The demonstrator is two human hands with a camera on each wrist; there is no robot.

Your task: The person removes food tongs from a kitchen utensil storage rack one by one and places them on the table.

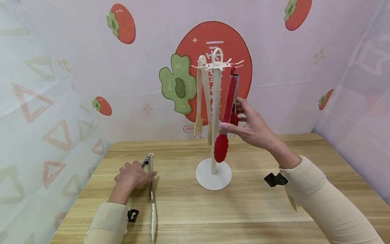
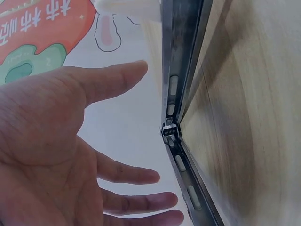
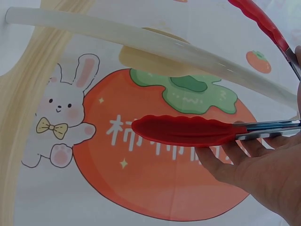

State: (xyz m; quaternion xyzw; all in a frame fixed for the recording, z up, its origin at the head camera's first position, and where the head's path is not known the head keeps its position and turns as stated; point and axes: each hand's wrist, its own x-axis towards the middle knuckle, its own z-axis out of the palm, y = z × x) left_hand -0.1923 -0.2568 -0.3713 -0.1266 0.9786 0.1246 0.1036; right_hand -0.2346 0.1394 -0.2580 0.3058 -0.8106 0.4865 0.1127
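My right hand (image 1: 251,127) holds a pair of red-tipped tongs (image 1: 221,148), its thumb on one arm and its fingers on the other. The tongs hang tip down, their red loop up by the hooks of a white rack (image 1: 215,108); whether the loop sits on a hook is too small to tell. In the right wrist view the two red heads (image 3: 183,131) stand apart. My left hand (image 1: 132,174) is spread over the table beside steel tongs with white tips (image 1: 153,217). In the left wrist view its fingers are extended, apart from the spread metal arms (image 2: 174,61).
Beige tongs (image 1: 198,101) hang from the rack's left side. The rack's round white base (image 1: 213,183) stands on a wooden table (image 1: 243,217). Behind is a printed cloth backdrop (image 1: 146,67), with cloth walls on either side.
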